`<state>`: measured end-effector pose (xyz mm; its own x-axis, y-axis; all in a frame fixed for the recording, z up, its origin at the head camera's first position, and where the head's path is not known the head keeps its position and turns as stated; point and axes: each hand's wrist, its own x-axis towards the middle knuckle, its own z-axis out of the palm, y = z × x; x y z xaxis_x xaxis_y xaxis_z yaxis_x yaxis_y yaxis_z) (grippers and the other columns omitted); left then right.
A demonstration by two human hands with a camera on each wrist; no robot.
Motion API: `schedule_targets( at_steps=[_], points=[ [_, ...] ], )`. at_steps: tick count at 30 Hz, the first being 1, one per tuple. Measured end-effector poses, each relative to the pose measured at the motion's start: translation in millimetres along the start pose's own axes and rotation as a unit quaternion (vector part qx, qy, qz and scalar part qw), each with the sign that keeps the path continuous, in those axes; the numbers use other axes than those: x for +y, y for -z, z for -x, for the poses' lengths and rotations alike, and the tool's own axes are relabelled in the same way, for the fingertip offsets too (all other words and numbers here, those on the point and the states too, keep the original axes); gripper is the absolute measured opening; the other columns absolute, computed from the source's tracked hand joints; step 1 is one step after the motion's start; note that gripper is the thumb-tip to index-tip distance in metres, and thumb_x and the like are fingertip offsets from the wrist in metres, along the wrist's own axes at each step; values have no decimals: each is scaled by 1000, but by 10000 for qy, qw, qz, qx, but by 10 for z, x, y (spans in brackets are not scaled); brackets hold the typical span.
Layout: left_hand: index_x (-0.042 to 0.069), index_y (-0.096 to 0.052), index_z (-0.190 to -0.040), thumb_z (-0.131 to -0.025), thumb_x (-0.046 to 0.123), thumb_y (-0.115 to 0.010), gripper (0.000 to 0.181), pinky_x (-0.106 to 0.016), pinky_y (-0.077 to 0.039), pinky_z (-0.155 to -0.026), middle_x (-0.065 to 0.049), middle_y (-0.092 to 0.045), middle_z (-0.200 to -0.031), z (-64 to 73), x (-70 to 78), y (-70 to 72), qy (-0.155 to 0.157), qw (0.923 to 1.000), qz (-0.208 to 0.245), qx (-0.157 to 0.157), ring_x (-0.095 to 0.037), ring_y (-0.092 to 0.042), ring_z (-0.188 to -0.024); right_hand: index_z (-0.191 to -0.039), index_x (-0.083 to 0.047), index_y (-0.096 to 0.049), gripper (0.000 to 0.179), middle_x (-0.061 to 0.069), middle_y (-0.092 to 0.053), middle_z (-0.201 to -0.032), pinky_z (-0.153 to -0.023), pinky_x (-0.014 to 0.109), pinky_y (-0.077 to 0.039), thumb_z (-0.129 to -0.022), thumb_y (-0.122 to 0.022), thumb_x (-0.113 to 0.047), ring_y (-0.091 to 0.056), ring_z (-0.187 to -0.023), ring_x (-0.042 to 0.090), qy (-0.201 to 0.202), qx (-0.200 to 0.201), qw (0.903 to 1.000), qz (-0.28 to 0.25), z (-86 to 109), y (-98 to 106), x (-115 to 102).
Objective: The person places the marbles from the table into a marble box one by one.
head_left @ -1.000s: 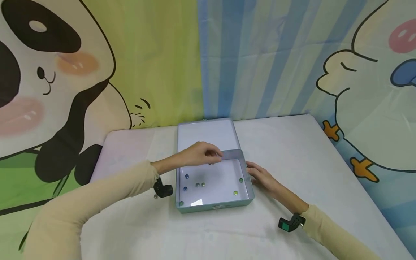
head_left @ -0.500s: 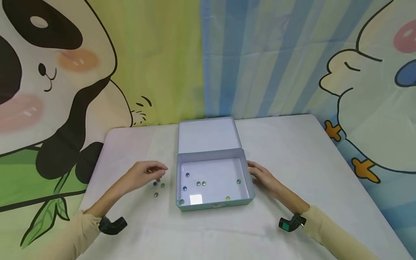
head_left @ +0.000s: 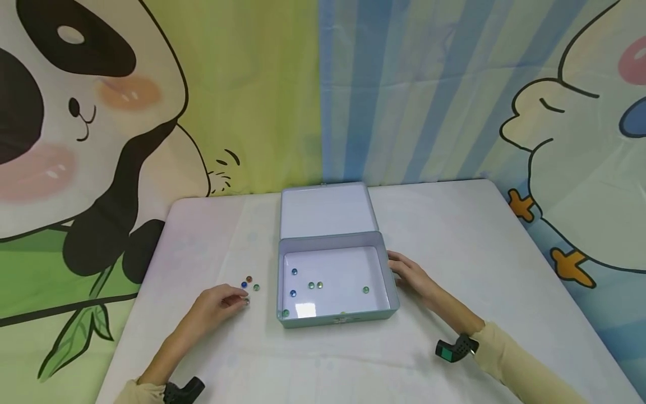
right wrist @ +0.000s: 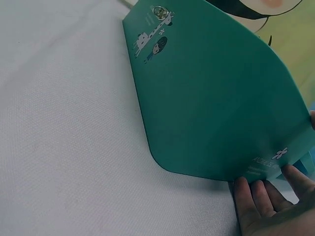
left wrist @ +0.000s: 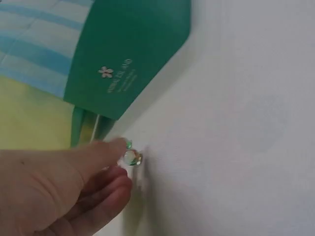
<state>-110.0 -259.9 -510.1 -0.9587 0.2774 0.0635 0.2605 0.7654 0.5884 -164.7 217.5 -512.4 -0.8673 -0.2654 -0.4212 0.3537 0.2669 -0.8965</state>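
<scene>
My left hand [head_left: 214, 308] is down on the table, left of the tin box. Its thumb and fingertips pinch a clear marble [head_left: 247, 301], which also shows at the fingertips in the left wrist view as a small glassy marble [left wrist: 131, 158]. Just beyond lie a blue marble [head_left: 244, 285], an orange-brown marble [head_left: 249, 279] and a green marble [head_left: 256, 287]. The green tin box [head_left: 338, 321] stands with its lid folded back, several marbles scattered inside. My right hand [head_left: 411, 278] rests against the box's right side, straight fingertips [right wrist: 244, 189] touching its wall.
The raised lid [head_left: 328, 210] lies behind the box. White cloth covers the table [head_left: 444, 224]. A printed curtain [head_left: 262, 101] closes off the back. One yellow marble [head_left: 343, 312] is partly hidden by the box's front wall.
My left hand has moved from above the box, left and down to the marbles on the table. A yellow marble rolled toward the front wall inside. My right hand stays put.
</scene>
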Motion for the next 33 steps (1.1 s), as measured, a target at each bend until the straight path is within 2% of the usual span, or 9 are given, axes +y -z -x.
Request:
schedule_targets(
  at_steps=[4,6,15,21,33],
  points=[
    [13,-75,-96,-81,15,-78,15,-19,-49,-64,8,-67,-81,-33,44,-61,198,9987,-425,-177,-1,-57,-73,-153,-14,-26,69,14,-24,-161,-119,56,-20,-97,-49,-48,-19,-149,38,8,13,10000,-11,-2,0,-2],
    [13,-76,-96,-81,15,-78,15,-19,-49,-64,7,-67,-81,-47,56,-75,255,9983,-475,-203,-1,-57,-73,-153,-14,-27,69,14,-23,-161,-119,56,-20,-97,-49,-48,-18,-149,38,-2,29,10000,-16,-5,-2,-8],
    [12,-75,-96,-82,15,-77,15,-18,-50,-64,7,-68,-83,-29,42,-83,176,9992,-315,-183,1,-58,-73,-153,-15,-26,69,13,-23,-161,-119,57,-18,-97,-49,-48,-17,-149,38,-23,0,10000,-14,4,8,-9],
    [13,-76,-96,-81,13,-77,15,-18,-50,-65,7,-68,-84,-26,54,-89,300,9991,-247,-190,-1,-59,-73,-153,-15,-26,69,14,-24,-160,-119,57,-21,-97,-48,-48,-20,-149,39,-3,-23,10000,-22,3,9,7],
    [12,-76,-96,-81,10,-77,15,-18,-51,-65,4,-70,-85,-16,66,-93,311,9992,-222,-148,-2,-60,-74,-153,-16,-26,69,14,-26,-160,-118,56,-23,-97,-48,-49,-20,-149,38,43,-57,10000,-28,5,10,7]
  ],
)
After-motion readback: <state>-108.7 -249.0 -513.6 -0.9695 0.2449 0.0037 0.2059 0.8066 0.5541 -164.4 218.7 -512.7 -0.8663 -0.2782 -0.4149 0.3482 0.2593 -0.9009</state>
